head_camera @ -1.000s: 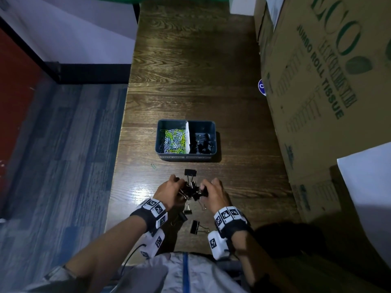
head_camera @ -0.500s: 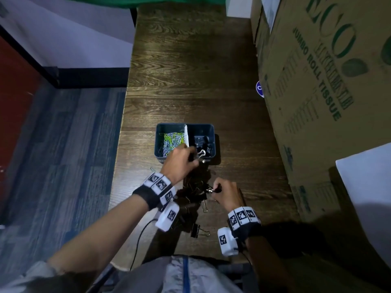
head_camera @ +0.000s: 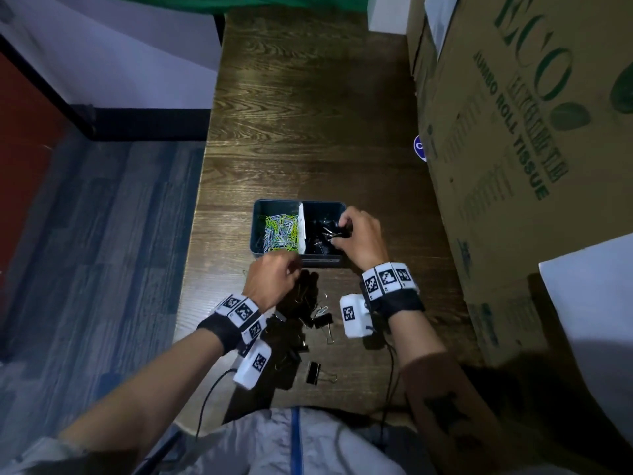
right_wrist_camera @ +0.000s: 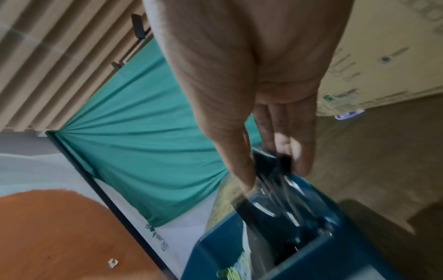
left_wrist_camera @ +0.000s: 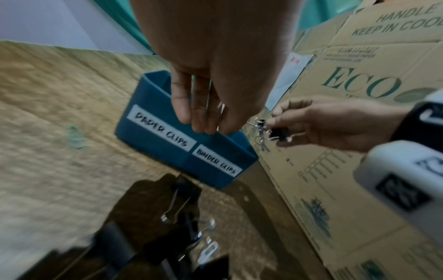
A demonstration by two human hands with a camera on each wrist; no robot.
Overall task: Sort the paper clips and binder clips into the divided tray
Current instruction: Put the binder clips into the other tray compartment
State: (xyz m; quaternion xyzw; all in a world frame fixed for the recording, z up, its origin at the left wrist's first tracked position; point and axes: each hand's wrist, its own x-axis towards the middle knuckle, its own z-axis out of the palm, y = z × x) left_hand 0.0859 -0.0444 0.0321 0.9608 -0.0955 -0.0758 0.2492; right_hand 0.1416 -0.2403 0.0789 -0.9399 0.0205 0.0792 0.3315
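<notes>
The dark blue divided tray [head_camera: 260, 234] holds coloured paper clips [head_camera: 281, 231] on the left and black binder clips [head_camera: 318, 246] on the right. Its labels read PAPER CLIPS and BINDER CLIPS [left_wrist_camera: 215, 163]. My right hand [head_camera: 339, 231] hangs over the right compartment and pinches a few black binder clips [left_wrist_camera: 275, 133], also seen in the right wrist view [right_wrist_camera: 284, 161]. My left hand [head_camera: 291, 269] is just in front of the tray, fingers [left_wrist_camera: 203, 117] hanging loose and empty. Below it is a pile of binder clips [head_camera: 308, 313].
One binder clip [head_camera: 315, 371] lies apart near the table's front edge. A green paper clip [left_wrist_camera: 75, 140] lies on the wood left of the tray. Large cardboard boxes [head_camera: 513, 149] wall off the right side. The table's left edge [head_camera: 198, 207] drops to the floor.
My left hand has drawn back from the tray's binder compartment to just in front of it. My right hand has risen from the pile to over that compartment, carrying binder clips.
</notes>
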